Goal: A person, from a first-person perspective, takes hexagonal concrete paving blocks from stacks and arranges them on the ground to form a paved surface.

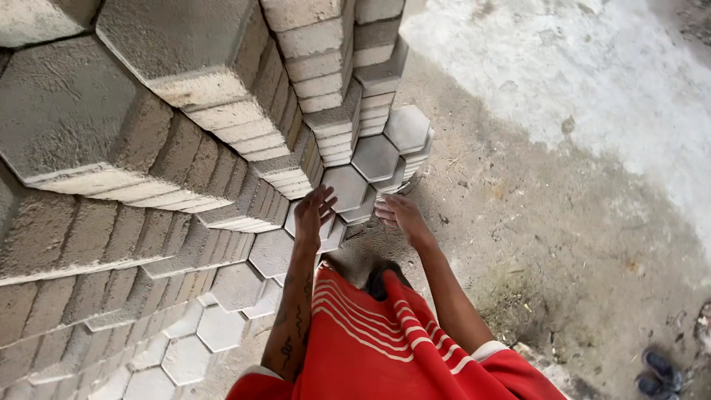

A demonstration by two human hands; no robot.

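Paver [346,189] (hexagonal, grey) between left hand [312,211] and right hand [398,213].

No packages, labels, signs or screens show anywhere in the frame. Nothing here carries print or a display of any kind.

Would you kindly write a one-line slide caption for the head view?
Both hands, left hand and right hand, reach down to low stacks of grey hexagonal paving blocks beside taller stacks.
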